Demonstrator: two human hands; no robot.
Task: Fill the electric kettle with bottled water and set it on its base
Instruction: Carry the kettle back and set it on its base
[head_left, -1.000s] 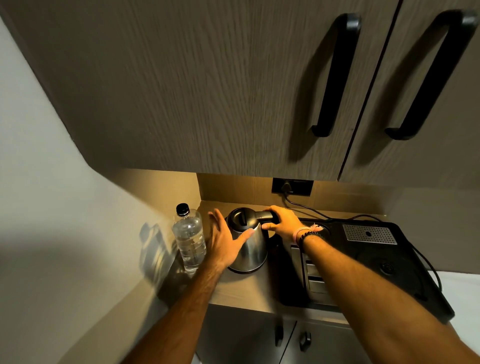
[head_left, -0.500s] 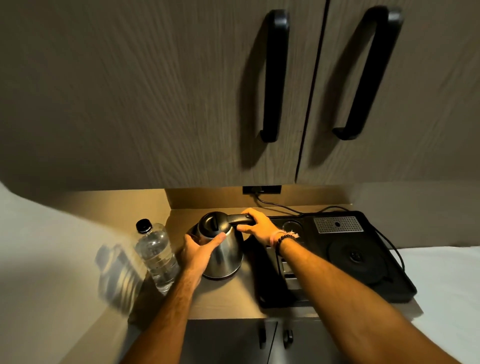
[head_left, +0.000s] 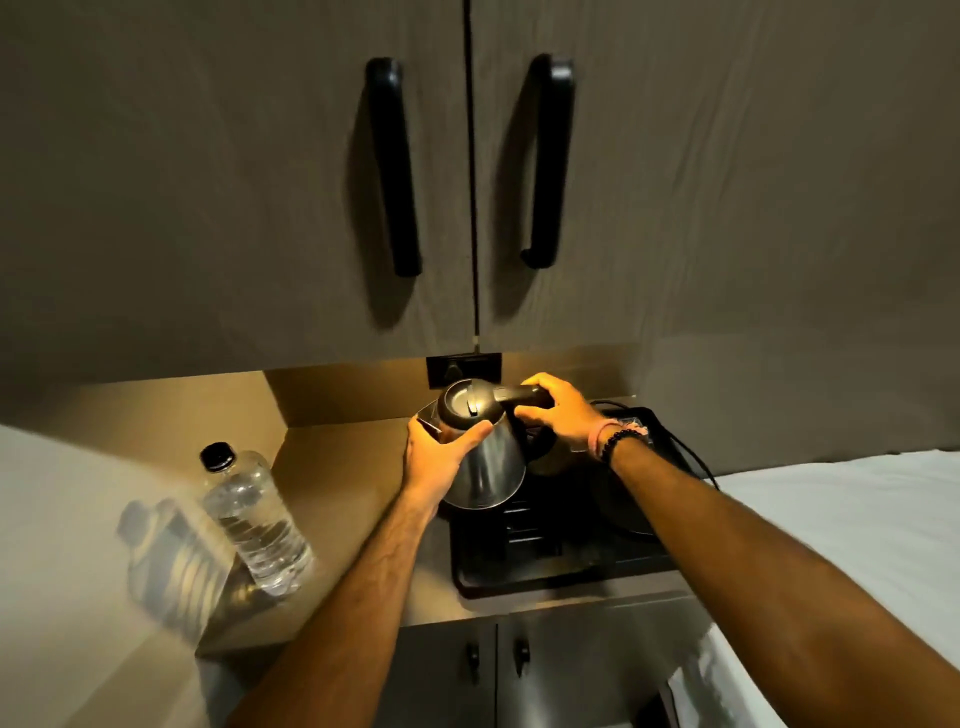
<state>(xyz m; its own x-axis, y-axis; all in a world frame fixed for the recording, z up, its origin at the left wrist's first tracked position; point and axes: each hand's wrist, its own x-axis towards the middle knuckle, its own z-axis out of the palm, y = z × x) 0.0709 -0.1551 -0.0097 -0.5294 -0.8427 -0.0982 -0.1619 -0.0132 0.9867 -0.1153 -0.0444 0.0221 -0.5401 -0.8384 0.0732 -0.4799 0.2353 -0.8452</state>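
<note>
A steel electric kettle (head_left: 488, 462) with a black lid and handle is lifted off the counter and hangs above the left part of the black tray (head_left: 545, 577). My right hand (head_left: 558, 410) grips its black handle. My left hand (head_left: 439, 460) is wrapped around the kettle's left side, near the spout. The lid looks closed. The round kettle base (head_left: 621, 512) lies on the tray, mostly hidden behind my right forearm. A clear plastic water bottle (head_left: 249, 514) with a black cap stands on the counter to the left, capped, apart from both hands.
Wall cupboards with two black handles (head_left: 395, 166) hang low over the counter. A black socket (head_left: 464, 370) sits on the back wall, with a cord (head_left: 691, 462) running to the tray. A wall closes the left side. A white surface (head_left: 841, 509) lies to the right.
The kettle has risen from the counter and moved right, over the tray, with both hands on it. The camera has swung left, so the bottle stayed put.
</note>
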